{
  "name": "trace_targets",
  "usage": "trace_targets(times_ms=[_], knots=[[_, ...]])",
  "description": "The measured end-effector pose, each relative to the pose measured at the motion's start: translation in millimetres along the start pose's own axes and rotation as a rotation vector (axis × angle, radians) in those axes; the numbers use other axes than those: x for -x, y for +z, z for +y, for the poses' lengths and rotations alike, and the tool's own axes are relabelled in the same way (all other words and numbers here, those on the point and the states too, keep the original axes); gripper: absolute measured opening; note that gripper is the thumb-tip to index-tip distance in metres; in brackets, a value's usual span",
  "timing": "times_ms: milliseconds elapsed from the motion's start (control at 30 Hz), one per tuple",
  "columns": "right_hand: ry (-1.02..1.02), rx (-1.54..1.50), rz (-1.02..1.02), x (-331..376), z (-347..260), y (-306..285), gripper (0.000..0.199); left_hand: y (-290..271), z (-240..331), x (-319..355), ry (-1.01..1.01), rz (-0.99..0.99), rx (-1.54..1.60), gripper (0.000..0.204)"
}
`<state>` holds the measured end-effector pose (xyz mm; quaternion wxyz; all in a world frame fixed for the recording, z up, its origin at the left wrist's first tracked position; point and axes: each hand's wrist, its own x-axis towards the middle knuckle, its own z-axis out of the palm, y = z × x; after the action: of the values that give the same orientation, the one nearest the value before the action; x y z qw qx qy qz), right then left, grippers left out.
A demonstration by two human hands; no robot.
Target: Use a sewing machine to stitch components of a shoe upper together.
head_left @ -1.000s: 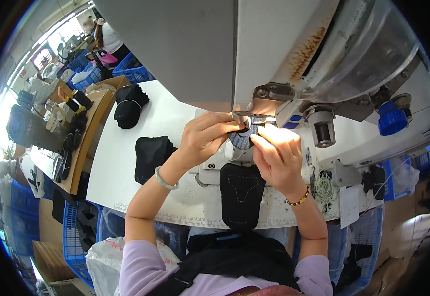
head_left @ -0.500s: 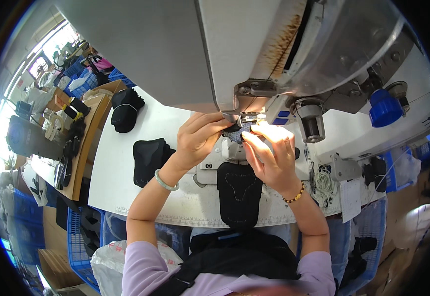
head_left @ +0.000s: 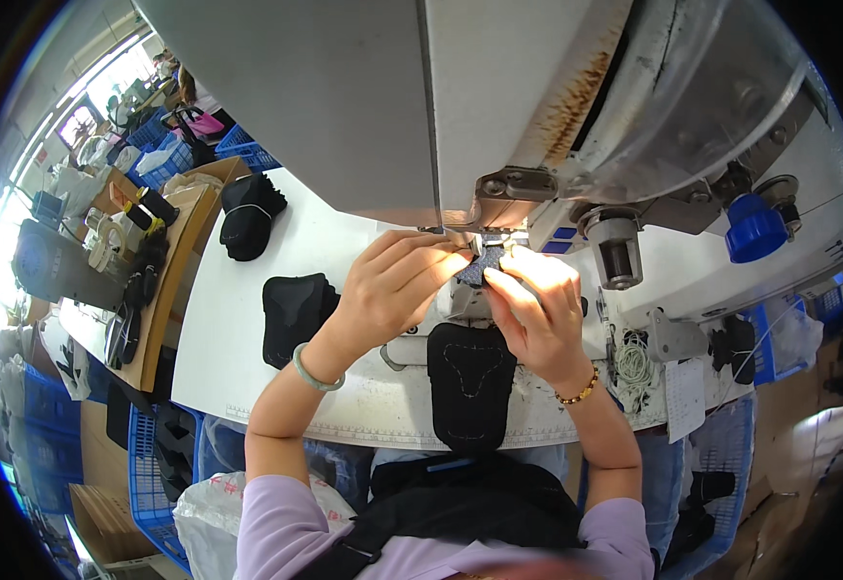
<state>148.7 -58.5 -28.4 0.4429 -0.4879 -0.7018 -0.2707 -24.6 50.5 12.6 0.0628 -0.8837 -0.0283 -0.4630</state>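
Under the head of a large grey sewing machine (head_left: 344, 116), both my hands hold a small grey-blue fabric piece (head_left: 477, 271). My left hand (head_left: 387, 290) pinches its left edge, fingers closed beside the lit needle area. On the other side, the thumb and fingers of my right hand (head_left: 544, 309) press on its right edge. The part beneath the machine foot is hidden. Just below my hands lies a stack of black rounded pads (head_left: 471, 391), with white stitch lines on the top one.
More black pads (head_left: 298, 319) lie left of my left forearm, with a tied black bundle (head_left: 250, 217) behind. To the right are a tangle of cord (head_left: 632, 360), a paper slip (head_left: 684, 396) and a blue knob (head_left: 756, 230). Blue crates (head_left: 156, 483) stand below the white table (head_left: 209, 358).
My left hand has shifted slightly right and down, its fingers now nearer the right hand. A dark edge by the left fingertips is less visible. The whole view has moved slightly.
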Motion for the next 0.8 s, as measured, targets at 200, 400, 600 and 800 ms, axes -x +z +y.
trace_targets(times_ms=[200,400,600,800], knots=[[0.035,-0.001,-0.018,6,4,0,0.032,1,10,-3,0.018,-0.009,-0.041,0.026],[0.007,-0.045,0.033,-3,0,-1,0.035,-4,21,-5,-0.026,-0.079,-0.163,0.022],[0.070,-0.026,-0.006,2,2,-2,0.036,-8,37,-10,-0.026,-0.231,-0.329,0.030],[0.049,-0.055,0.039,-2,4,0,0.032,8,-9,21,-0.269,-0.075,0.267,0.053]])
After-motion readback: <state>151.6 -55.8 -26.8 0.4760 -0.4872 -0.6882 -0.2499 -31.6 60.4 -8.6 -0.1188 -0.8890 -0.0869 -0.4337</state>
